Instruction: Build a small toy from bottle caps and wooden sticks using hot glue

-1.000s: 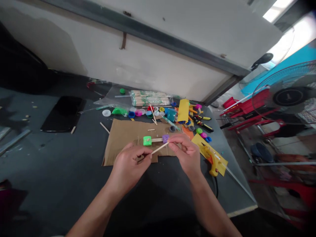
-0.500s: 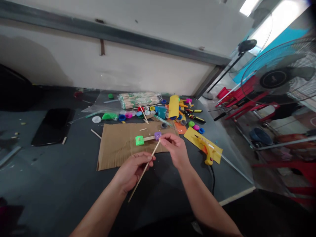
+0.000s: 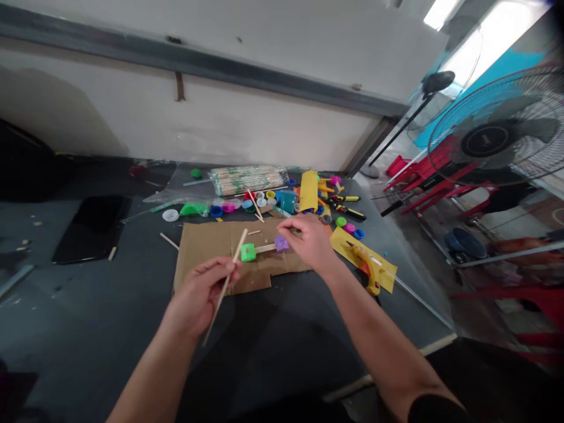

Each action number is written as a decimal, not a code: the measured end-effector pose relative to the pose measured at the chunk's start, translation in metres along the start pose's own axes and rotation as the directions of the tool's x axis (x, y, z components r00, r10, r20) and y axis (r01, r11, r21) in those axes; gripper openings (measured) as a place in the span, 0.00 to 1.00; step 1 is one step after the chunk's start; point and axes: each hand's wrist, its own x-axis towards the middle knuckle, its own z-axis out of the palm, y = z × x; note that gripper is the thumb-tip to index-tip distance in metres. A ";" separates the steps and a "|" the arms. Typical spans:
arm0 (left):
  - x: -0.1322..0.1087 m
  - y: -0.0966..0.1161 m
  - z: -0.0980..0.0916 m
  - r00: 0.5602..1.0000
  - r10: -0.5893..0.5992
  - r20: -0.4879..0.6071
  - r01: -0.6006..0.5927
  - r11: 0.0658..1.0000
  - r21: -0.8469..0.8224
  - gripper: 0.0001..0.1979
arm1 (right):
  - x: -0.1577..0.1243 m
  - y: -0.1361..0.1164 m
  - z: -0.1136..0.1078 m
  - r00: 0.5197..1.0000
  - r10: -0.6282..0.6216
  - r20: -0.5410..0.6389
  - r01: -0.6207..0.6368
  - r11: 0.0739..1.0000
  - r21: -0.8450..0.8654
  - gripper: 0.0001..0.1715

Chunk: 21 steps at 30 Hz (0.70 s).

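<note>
My left hand point(image 3: 198, 294) grips a thin wooden chopstick point(image 3: 224, 288), slanting with its upper end over the cardboard. My right hand point(image 3: 306, 238) is above the cardboard's right part, fingertips drawn together beside a purple cap point(image 3: 281, 244); whether anything small is between them I cannot make out. A light stick point(image 3: 265, 248) joins that purple cap to a bright green square cap point(image 3: 248, 252), both lying on the brown cardboard point(image 3: 202, 247). A short stick piece point(image 3: 254, 232) lies just behind them.
A yellow glue gun point(image 3: 370, 270) lies on yellow card at right. Behind the cardboard are coloured bottle caps point(image 3: 228, 207), a plastic-wrapped chopstick bundle point(image 3: 247, 179) and cutters point(image 3: 348, 208). A black phone point(image 3: 90, 229) lies at left. A fan point(image 3: 489, 141) stands beyond the table.
My hands have moved apart: the left went left with the chopstick, and the right let go of its upper end and moved up over the cardboard.
</note>
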 end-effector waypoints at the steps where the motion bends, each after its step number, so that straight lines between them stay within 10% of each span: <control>1: 0.002 0.004 -0.005 0.999 0.034 -0.036 -0.034 0.999 -0.003 0.12 | 0.013 0.003 0.006 0.992 -0.061 0.109 0.069 0.995 -0.069 0.08; 5: 0.008 0.010 -0.018 0.999 0.026 -0.045 -0.026 1.000 0.008 0.13 | 0.052 0.012 0.043 0.864 -0.144 0.482 0.302 0.915 -0.269 0.08; 11: 0.009 0.005 -0.017 1.000 0.015 0.002 -0.015 1.000 -0.022 0.12 | 0.067 0.014 0.059 0.821 -0.142 0.553 0.348 0.893 -0.287 0.08; 16: 0.005 0.003 -0.013 0.999 0.014 -0.033 -0.017 0.997 -0.081 0.12 | 0.048 -0.009 0.028 0.978 0.083 0.189 -0.109 0.985 0.136 0.03; 21: -0.001 -0.001 -0.007 0.996 0.046 -0.082 -0.054 0.993 -0.101 0.12 | 0.000 -0.058 0.025 0.910 0.297 0.289 -0.410 0.549 0.728 0.16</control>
